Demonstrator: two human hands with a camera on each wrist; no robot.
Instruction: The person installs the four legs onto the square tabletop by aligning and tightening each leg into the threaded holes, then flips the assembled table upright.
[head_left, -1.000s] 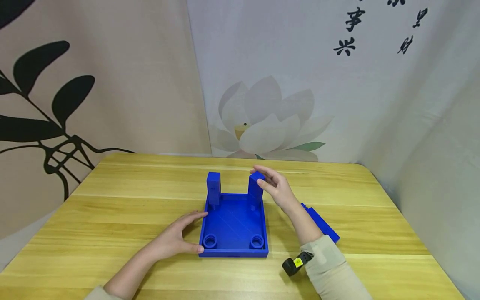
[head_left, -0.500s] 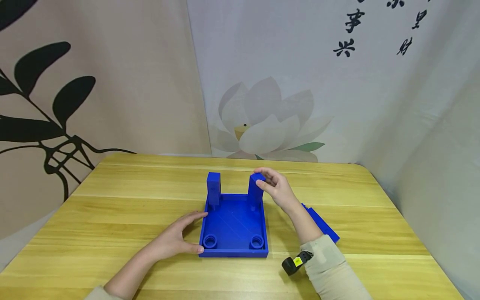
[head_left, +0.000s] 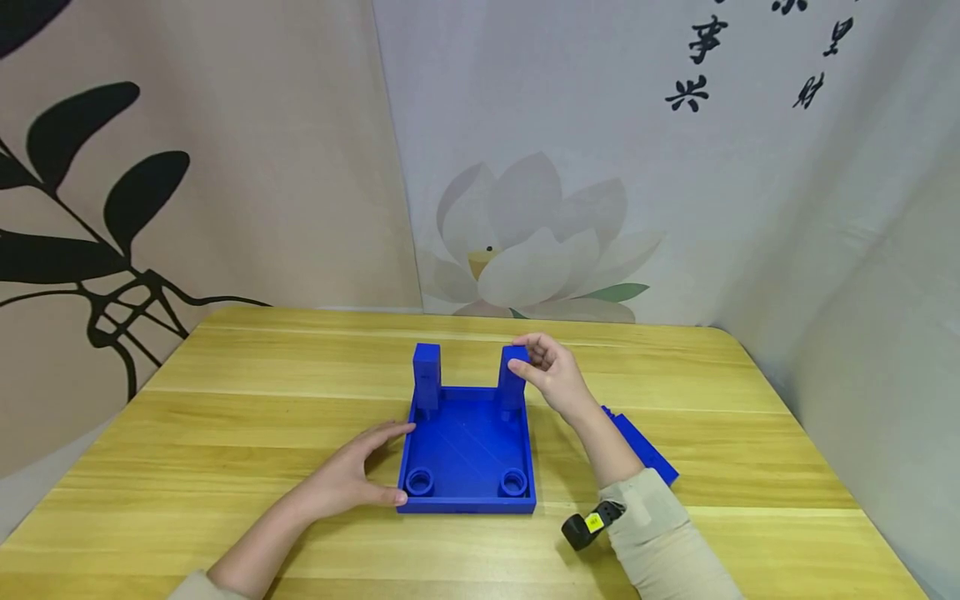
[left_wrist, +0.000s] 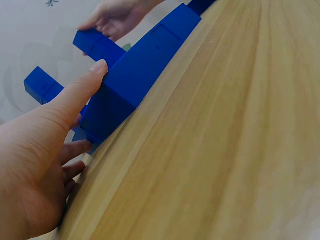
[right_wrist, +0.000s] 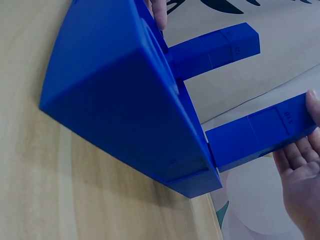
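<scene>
An upturned blue tabletop (head_left: pixel 468 450) with a raised rim lies on the wooden table. At its near corners are two round sockets, a left one (head_left: pixel 409 482) and a right one (head_left: pixel 503 482). A square blue leg (head_left: pixel 427 375) stands upright at the far left corner. My right hand (head_left: pixel 561 379) pinches the top of a second leg (head_left: pixel 509 385), upright at the far right corner, between thumb and fingers. My left hand (head_left: pixel 347 473) touches the tabletop's left side, thumb at the near corner and index finger farther back along the rim.
Partly hidden behind my right forearm, more blue pieces (head_left: pixel 649 450) lie on the wooden table (head_left: pixel 225 450). A black wrist device (head_left: pixel 588 525) hangs beside the right sleeve. A printed cloth (head_left: pixel 315 167) hangs beyond the table's far edge.
The leg in my right hand has turned about its upright axis, so one face now points towards me. My right fingers have shifted slightly; the left hand and tabletop stay put.
</scene>
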